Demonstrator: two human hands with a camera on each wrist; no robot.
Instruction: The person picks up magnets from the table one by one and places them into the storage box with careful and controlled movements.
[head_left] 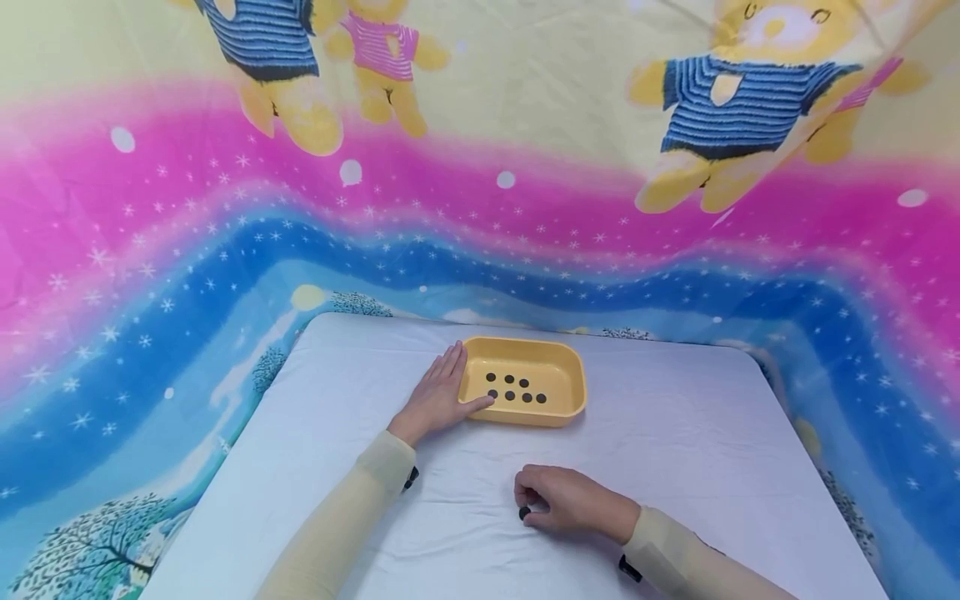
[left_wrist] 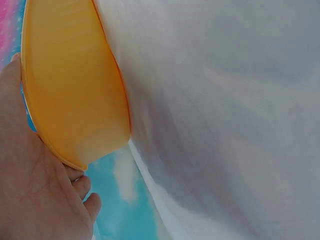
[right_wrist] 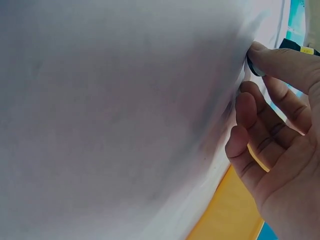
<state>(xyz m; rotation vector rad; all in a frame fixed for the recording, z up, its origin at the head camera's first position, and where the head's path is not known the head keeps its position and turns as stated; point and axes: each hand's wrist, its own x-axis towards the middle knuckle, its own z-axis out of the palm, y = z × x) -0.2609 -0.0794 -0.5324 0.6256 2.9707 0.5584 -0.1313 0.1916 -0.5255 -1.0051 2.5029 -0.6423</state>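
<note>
A yellow plastic box stands toward the back of the white table. My left hand rests against its left end, fingers straight along the side and thumb over the front rim. In the left wrist view the wall of the box fills the upper left, next to the palm. Several small black discs lie in two rows on the box floor. Nearer the front, my right hand pinches one black disc low over the tabletop. The right wrist view shows that disc at the thumb tip, its other fingers loosely curled.
A white cloth with light wrinkles covers the table. Behind and beside it hangs a colourful curtain printed with bears and snowflakes. Each wrist carries a small black device, such as the one on the right wrist.
</note>
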